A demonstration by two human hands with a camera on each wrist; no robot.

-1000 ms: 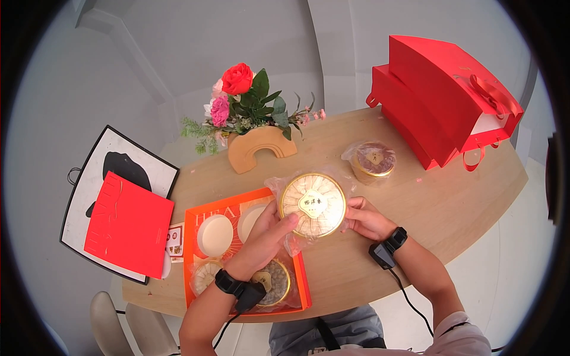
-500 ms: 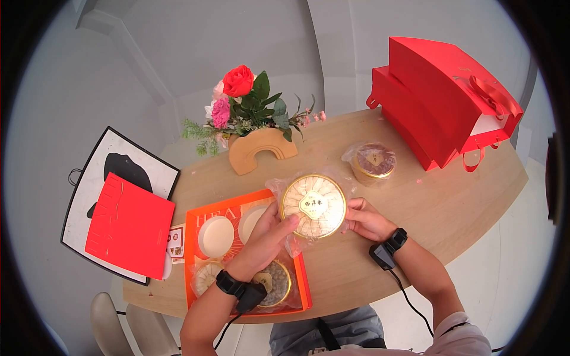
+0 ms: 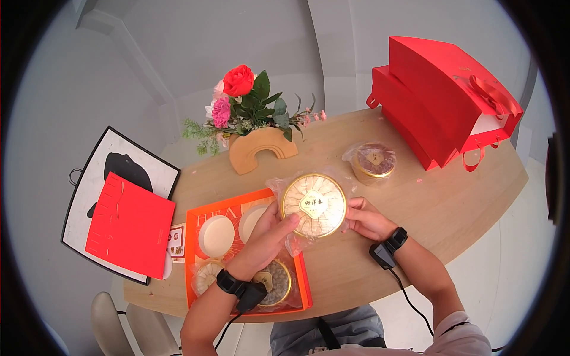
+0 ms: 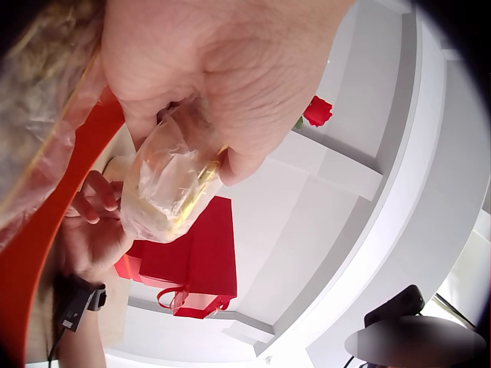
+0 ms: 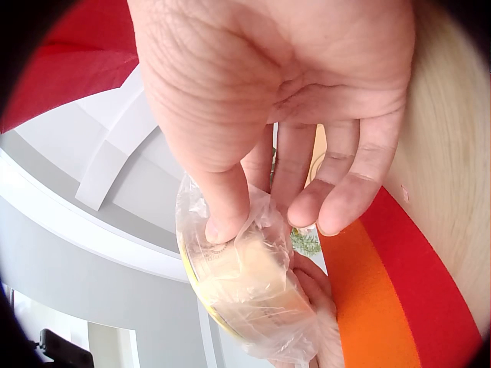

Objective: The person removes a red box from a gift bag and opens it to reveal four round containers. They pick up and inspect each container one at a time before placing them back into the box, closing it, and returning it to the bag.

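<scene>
Both hands hold up a round gold-rimmed container [image 3: 314,206] in clear plastic wrap, its labelled lid facing the head camera. The left hand [image 3: 262,240] grips its left side, thumb over the rim. From the right, the right hand [image 3: 369,220] pinches the edge. In the left wrist view the left hand [image 4: 222,69] covers part of the wrapped container [image 4: 170,184]. The right wrist view shows the right hand [image 5: 284,100] with its thumb on the side of the container [image 5: 249,284] and other fingers partly curled behind.
An orange-red box [image 3: 306,283] with round cups and wrapped containers lies below the left arm. Behind are a wrapped container [image 3: 374,161], a flower vase [image 3: 259,148] and red bags [image 3: 433,101]. A red card [image 3: 129,225] lies on a framed board [image 3: 160,166] at left.
</scene>
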